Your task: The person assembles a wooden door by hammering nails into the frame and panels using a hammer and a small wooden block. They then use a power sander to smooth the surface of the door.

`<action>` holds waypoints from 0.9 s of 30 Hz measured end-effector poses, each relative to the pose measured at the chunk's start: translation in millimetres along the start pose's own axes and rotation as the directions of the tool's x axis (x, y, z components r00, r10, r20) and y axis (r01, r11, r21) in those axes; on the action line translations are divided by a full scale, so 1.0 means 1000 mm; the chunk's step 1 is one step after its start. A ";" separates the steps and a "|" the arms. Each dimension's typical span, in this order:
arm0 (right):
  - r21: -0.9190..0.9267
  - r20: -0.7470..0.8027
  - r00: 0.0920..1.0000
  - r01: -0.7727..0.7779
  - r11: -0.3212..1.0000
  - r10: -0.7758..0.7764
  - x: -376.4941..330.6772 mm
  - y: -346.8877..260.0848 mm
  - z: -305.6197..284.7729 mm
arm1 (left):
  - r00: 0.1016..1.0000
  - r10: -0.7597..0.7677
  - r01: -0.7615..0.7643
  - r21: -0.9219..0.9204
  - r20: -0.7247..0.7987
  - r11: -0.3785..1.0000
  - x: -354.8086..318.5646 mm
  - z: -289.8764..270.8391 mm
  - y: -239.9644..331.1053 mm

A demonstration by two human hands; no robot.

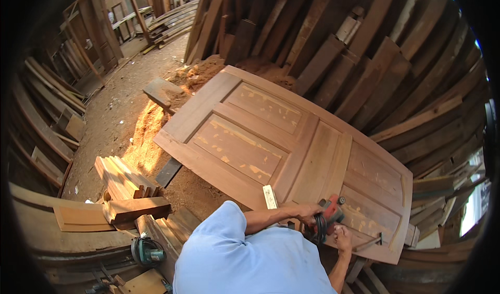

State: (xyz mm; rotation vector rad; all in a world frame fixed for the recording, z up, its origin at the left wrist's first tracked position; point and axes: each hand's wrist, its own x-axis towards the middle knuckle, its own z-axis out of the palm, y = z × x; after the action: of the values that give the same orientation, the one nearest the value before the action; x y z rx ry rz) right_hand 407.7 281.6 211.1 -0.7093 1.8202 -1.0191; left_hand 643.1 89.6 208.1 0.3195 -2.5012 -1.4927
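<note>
A large brown wooden panel door [297,153] lies flat in front of me, with pale filler-like patches on several panels. On its near right part is a red electric planer [331,210] with a black knob and black cord loops [320,228]. My left hand [310,213] is closed on the planer, its fingers partly hidden by the tool and cord. Just to the right, my right hand [342,237] is curled closed beside the planer; what it holds, if anything, is hidden. A hammer [369,243] lies on the door near my right wrist.
A pale marked strip [270,197] rests at the door's near edge. Left are stacked wood pieces [125,179] and a teal power tool [151,254]. Boards [364,80] lean along the far right. Sawdust [143,137] covers the ground beyond the door's left end.
</note>
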 end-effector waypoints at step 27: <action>0.829 -0.075 0.869 -0.218 0.515 0.489 -0.085 0.059 0.081 | 0.934 -0.264 0.353 -0.495 0.242 0.794 -0.121 0.030 -0.007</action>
State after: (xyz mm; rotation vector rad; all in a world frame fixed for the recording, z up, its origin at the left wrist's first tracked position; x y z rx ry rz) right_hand 513.7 350.2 175.9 0.4149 1.3969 -1.5387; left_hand 750.8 146.7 179.9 0.5453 -2.0762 -2.3522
